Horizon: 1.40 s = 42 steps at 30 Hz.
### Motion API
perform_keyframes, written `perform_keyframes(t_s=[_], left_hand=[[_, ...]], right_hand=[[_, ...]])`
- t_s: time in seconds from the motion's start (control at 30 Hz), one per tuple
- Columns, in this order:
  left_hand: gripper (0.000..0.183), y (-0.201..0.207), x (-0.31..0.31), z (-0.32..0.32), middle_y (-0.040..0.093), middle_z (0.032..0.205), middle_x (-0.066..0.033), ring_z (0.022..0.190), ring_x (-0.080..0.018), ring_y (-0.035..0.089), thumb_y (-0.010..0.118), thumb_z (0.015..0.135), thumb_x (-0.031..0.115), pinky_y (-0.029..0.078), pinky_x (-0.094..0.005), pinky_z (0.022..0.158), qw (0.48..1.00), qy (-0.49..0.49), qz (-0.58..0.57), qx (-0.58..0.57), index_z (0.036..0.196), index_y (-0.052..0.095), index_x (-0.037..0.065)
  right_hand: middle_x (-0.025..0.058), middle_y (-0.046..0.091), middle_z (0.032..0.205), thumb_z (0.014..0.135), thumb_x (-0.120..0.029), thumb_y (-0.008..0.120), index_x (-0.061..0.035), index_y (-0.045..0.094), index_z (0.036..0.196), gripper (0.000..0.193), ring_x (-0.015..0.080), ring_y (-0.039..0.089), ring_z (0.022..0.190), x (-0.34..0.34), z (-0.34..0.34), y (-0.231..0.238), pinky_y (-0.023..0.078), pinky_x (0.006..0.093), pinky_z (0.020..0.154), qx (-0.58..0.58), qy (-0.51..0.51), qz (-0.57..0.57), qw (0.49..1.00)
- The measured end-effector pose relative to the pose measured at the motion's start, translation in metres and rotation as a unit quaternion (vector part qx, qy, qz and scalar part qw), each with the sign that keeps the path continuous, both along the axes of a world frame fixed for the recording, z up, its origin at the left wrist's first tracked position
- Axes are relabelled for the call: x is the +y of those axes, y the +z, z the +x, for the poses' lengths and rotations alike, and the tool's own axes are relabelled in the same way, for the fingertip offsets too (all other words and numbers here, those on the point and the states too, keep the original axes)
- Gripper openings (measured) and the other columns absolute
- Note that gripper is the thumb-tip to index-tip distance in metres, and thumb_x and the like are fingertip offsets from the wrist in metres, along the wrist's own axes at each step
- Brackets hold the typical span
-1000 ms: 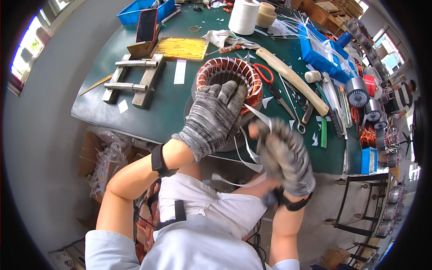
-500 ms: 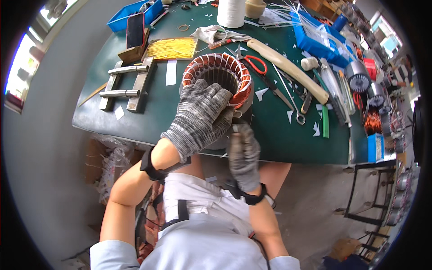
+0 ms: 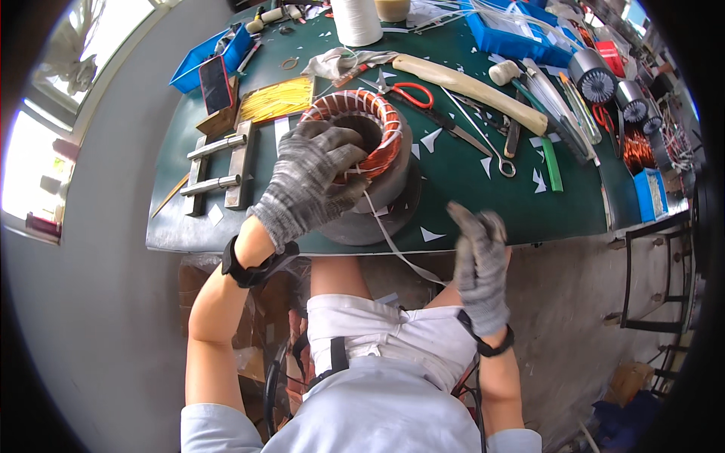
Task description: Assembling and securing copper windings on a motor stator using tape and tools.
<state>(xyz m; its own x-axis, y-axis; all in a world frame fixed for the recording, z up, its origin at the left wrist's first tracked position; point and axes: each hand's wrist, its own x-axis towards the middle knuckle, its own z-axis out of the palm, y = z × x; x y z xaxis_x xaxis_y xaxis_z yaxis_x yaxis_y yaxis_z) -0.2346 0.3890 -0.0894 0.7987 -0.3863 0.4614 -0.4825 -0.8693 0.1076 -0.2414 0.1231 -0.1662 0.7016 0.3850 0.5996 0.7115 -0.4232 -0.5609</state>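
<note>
A motor stator (image 3: pixel 395 143) with an orange-copper winding ring laced in white stands at the table's front edge on a round grey base (image 3: pixel 355 229). My left hand (image 3: pixel 306 174), in a grey knitted glove, grips the near left of the ring, fingers over its rim and thumb side low on the outside. From the winding's near side a white lacing tape (image 3: pixel 393 245) hangs in a curve past the table edge to my right hand (image 3: pixel 482 264). That gloved hand is closed on the tape, partly blurred, right of the stator; its grip point is hidden.
Left of the stator lie a metal frame with two rods (image 3: pixel 217 166), yellow sticks in a tray (image 3: pixel 276 98) and a phone (image 3: pixel 216 83). To the right are red-handled scissors (image 3: pixel 411 94), a wooden stick (image 3: pixel 472 92), a ring-ended rod (image 3: pixel 507 169) and a green strip (image 3: pixel 551 162).
My right hand has moved right and away from the stator, and the white tape now stretches between them. My left hand stays on the winding. The whole view has shifted slightly.
</note>
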Motion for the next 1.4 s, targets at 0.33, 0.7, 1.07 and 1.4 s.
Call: perform_keyframes(t_s=[0.33, 0.7, 1.07, 1.4], left_hand=[[0.058, -0.005, 0.013, 0.006, 0.054, 0.117, -0.0163, 0.116, -0.0377, 0.044, 0.068, 0.068, 0.023, 0.029, -0.0502, 0.101, 0.997, -0.023, 0.063, 0.039, 0.12, 0.05, 0.004], [0.051, -0.028, -0.028, -0.017, 0.04, 0.135, -0.0137, 0.127, -0.0359, 0.032, 0.062, 0.073, 0.031, 0.015, -0.0531, 0.108, 0.971, 0.207, -0.068, -0.097, 0.117, 0.052, 0.008], [0.031, -0.031, -0.022, -0.015, 0.06, 0.098, -0.0088, 0.093, -0.0278, 0.057, 0.061, 0.07, 0.008, 0.033, -0.0468, 0.098, 0.983, 0.046, -0.159, -0.073, 0.101, 0.057, 0.007], [0.032, -0.053, -0.014, -0.009, 0.06, 0.101, -0.0073, 0.087, -0.0278, 0.058, 0.067, 0.062, 0.016, 0.044, -0.0423, 0.081, 0.976, 0.008, -0.039, -0.213, 0.094, 0.061, 0.016]], right_hand=[[0.0163, 0.054, 0.096, 0.077, 0.001, 0.055, -0.0099, 0.043, 0.129, 0.054, 0.032, 0.054, 0.084, 0.123, 0.027, 0.007, 0.043, 0.0424, 0.077, -0.125, -0.055, 0.145, 0.98], [0.0131, 0.058, 0.1, 0.087, -0.001, 0.047, -0.001, 0.056, 0.103, 0.019, 0.0239, 0.058, 0.089, 0.074, 0.046, 0.044, 0.047, 0.0321, 0.079, 0.122, 0.04, 0.203, 0.971], [0.0083, 0.055, 0.105, 0.086, -0.014, 0.058, -0.0093, 0.057, 0.095, 0.011, 0.0217, 0.052, 0.094, 0.002, 0.025, 0.014, 0.041, 0.0406, 0.092, 0.394, 0.23, 0.575, 0.679], [0.0091, 0.058, 0.09, 0.091, -0.027, 0.05, -0.0039, 0.058, 0.099, 0.026, 0.0242, 0.055, 0.083, 0.01, 0.005, -0.012, 0.044, 0.034, 0.077, 0.227, -0.144, 0.244, 0.932]])
